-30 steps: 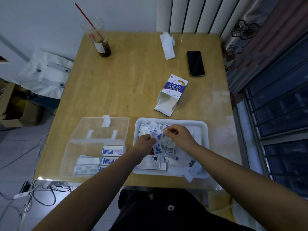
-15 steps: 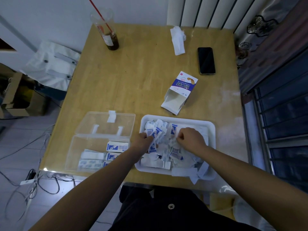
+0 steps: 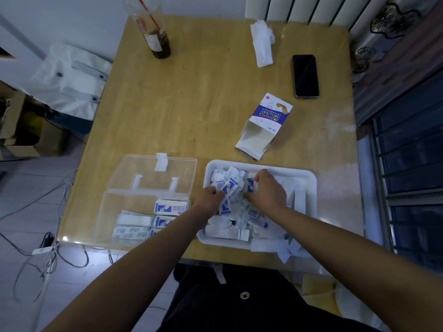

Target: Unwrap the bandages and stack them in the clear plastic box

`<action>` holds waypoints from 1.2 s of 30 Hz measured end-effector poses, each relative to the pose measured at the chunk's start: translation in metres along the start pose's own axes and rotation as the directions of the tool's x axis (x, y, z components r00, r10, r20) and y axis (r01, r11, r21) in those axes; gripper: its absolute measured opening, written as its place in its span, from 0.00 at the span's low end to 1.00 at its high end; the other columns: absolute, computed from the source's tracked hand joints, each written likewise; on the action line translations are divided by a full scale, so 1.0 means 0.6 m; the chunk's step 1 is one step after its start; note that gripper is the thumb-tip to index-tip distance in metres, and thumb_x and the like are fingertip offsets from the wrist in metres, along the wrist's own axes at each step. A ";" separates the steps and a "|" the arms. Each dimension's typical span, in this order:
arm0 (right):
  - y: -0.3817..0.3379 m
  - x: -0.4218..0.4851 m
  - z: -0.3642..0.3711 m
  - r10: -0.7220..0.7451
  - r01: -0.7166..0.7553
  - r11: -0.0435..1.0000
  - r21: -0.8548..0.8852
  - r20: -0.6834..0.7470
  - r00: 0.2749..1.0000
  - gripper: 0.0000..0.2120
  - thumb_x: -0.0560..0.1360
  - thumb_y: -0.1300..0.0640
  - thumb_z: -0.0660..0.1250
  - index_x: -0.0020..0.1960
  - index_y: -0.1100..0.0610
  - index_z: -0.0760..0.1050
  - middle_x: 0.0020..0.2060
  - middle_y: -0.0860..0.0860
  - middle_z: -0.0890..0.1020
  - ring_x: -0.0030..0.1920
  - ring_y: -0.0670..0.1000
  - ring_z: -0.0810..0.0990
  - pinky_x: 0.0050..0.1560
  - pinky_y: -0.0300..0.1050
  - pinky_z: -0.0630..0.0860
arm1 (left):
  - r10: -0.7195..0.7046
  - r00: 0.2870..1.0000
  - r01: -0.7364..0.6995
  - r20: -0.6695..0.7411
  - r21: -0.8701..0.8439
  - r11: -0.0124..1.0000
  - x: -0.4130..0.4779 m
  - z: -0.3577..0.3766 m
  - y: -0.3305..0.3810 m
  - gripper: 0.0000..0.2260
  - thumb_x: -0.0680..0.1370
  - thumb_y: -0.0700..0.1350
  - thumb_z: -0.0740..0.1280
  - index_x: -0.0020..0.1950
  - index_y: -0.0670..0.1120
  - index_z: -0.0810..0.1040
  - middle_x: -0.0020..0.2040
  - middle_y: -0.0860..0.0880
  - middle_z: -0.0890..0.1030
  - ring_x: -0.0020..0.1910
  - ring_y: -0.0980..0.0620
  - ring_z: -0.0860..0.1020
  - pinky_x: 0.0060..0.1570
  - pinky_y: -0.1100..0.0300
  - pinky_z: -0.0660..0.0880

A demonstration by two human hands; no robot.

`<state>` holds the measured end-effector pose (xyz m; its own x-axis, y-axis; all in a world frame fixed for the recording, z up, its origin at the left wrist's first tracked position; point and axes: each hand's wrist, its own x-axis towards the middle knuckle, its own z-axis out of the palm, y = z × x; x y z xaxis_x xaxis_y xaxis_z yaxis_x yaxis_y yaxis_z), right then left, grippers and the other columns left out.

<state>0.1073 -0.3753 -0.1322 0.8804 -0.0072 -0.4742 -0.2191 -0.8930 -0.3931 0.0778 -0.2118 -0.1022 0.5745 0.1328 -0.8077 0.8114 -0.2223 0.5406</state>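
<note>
Bandages (image 3: pixel 236 212) in blue-and-white wrappers lie heaped in the white tray (image 3: pixel 311 179) at the near right of the table (image 3: pixel 191 104). From my seat, the one that matters is the wrapped strip (image 3: pixel 230 188) on top of the heap. Its long axis runs on a slant, from near-left up to far-right, and it sits between the two hands.

The left hand (image 3: pixel 208 198) is at its near end, fingers curled and pinching that end. The right hand (image 3: pixel 268 190) is just beside the far end, knuckles up and fingers bent down into the heap. I cannot tell whether they grasp a wrapper or only press on it.

I judge the left hand the nearer one for the carry. The clear plastic box (image 3: pixel 105 219) stands touching the tray on that side, its lid (image 3: pixel 153 173) thrown back. The stacked bandages (image 3: pixel 134 225) inside lie with their long axes left to right, so the strip would need a small turn to match.

Farther out are an opened carton (image 3: pixel 263 125), a dark phone (image 3: pixel 305 75), a crumpled tissue (image 3: pixel 262 44) and a cup (image 3: pixel 155 34) of dark drink.
</note>
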 end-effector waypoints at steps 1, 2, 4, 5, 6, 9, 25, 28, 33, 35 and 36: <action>0.000 0.004 -0.002 0.012 -0.012 1.000 0.025 0.003 1.000 0.23 0.70 0.47 0.74 0.55 0.56 0.67 0.48 0.51 0.74 0.47 0.54 0.76 0.40 0.45 0.67 | -0.003 1.000 0.003 0.001 -0.002 1.000 0.000 0.000 0.001 0.08 0.80 0.41 0.59 0.52 0.40 0.76 0.47 0.41 0.79 0.42 0.47 0.79 0.36 0.60 0.78; 0.002 0.007 -0.004 0.020 -0.020 0.999 0.043 -0.004 1.000 0.21 0.70 0.48 0.74 0.55 0.56 0.68 0.47 0.50 0.73 0.46 0.53 0.76 0.41 0.45 0.68 | -0.004 1.000 0.004 0.003 -0.003 1.000 0.000 0.000 0.002 0.08 0.80 0.41 0.59 0.52 0.40 0.76 0.46 0.42 0.79 0.42 0.47 0.79 0.37 0.59 0.78; 0.008 0.014 -0.004 0.013 -0.011 0.998 0.055 -0.035 0.999 0.13 0.73 0.52 0.70 0.51 0.56 0.70 0.46 0.51 0.75 0.46 0.53 0.76 0.40 0.45 0.68 | -0.005 1.000 0.005 0.009 0.000 1.000 0.000 -0.001 0.004 0.08 0.80 0.41 0.59 0.52 0.41 0.76 0.45 0.43 0.79 0.40 0.48 0.79 0.34 0.60 0.78; 0.012 0.017 -0.004 0.007 -0.005 0.998 0.057 -0.043 0.999 0.09 0.74 0.53 0.69 0.48 0.55 0.72 0.44 0.51 0.77 0.45 0.53 0.77 0.40 0.44 0.68 | -0.007 1.000 0.007 0.012 0.008 1.000 -0.003 -0.002 0.007 0.08 0.80 0.40 0.59 0.52 0.41 0.76 0.43 0.44 0.79 0.38 0.50 0.78 0.32 0.61 0.76; 0.016 0.020 -0.004 -0.002 0.005 0.998 0.070 -0.042 0.999 0.06 0.75 0.54 0.69 0.45 0.55 0.73 0.41 0.50 0.77 0.44 0.53 0.77 0.39 0.44 0.68 | -0.004 1.000 0.004 0.015 0.017 1.000 -0.004 -0.003 0.008 0.08 0.80 0.40 0.59 0.51 0.41 0.76 0.42 0.45 0.79 0.37 0.51 0.78 0.31 0.62 0.76; 0.022 0.023 -0.014 -0.061 0.066 0.975 0.214 -0.031 0.998 0.06 0.74 0.56 0.70 0.41 0.54 0.73 0.33 0.46 0.74 0.37 0.48 0.74 0.39 0.42 0.66 | 0.029 1.000 -0.029 -0.003 0.051 0.998 -0.001 -0.005 0.006 0.09 0.79 0.41 0.59 0.51 0.40 0.77 0.45 0.40 0.80 0.40 0.46 0.80 0.36 0.56 0.80; 0.013 -0.045 -0.072 -0.030 -0.107 0.564 0.819 0.149 0.988 0.05 0.74 0.69 0.68 0.44 0.62 0.73 0.31 0.55 0.81 0.29 0.47 0.80 0.32 0.38 0.76 | 0.117 0.987 -0.117 0.111 -0.002 0.993 -0.043 0.037 0.042 0.09 0.80 0.39 0.56 0.45 0.41 0.74 0.40 0.41 0.77 0.35 0.48 0.76 0.29 0.62 0.76; 0.011 -0.056 -0.059 -0.044 -0.074 0.582 0.810 0.122 0.992 0.05 0.74 0.68 0.69 0.43 0.62 0.74 0.33 0.55 0.82 0.32 0.49 0.81 0.33 0.37 0.76 | 0.132 0.966 -0.118 0.223 -0.075 0.990 -0.062 0.048 0.041 0.11 0.82 0.47 0.57 0.48 0.44 0.76 0.38 0.44 0.82 0.36 0.49 0.80 0.36 0.58 0.77; 0.017 -0.065 -0.061 -0.048 -0.074 0.690 0.720 0.148 0.988 0.08 0.74 0.64 0.70 0.51 0.59 0.74 0.45 0.52 0.79 0.33 0.47 0.79 0.34 0.37 0.75 | 0.191 0.920 -0.260 0.341 0.168 0.951 -0.078 0.048 0.027 0.05 0.79 0.36 0.58 0.51 0.39 0.73 0.36 0.44 0.78 0.31 0.50 0.79 0.34 0.59 0.75; 0.025 -0.067 -0.061 -0.058 -0.067 0.766 0.640 0.172 0.983 0.08 0.75 0.63 0.68 0.53 0.57 0.74 0.44 0.52 0.78 0.35 0.49 0.78 0.36 0.41 0.75 | 0.181 0.934 -0.250 0.308 0.202 0.947 -0.081 0.048 0.022 0.06 0.79 0.35 0.56 0.48 0.41 0.72 0.35 0.45 0.76 0.30 0.50 0.76 0.31 0.61 0.73; 0.030 -0.068 -0.060 -0.067 -0.024 0.834 0.551 0.144 0.987 0.07 0.74 0.63 0.67 0.51 0.56 0.74 0.43 0.52 0.78 0.38 0.50 0.78 0.39 0.45 0.76 | 0.179 0.944 -0.240 0.277 0.205 0.949 -0.082 0.047 0.021 0.07 0.79 0.35 0.55 0.48 0.42 0.72 0.34 0.45 0.76 0.29 0.50 0.75 0.30 0.62 0.72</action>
<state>0.0826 -0.4073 -0.0917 0.8232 0.1172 -0.5555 -0.4356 -0.4972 -0.7504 0.0568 -0.2482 -0.0622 0.6576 -0.1817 -0.7311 0.6100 -0.4410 0.6583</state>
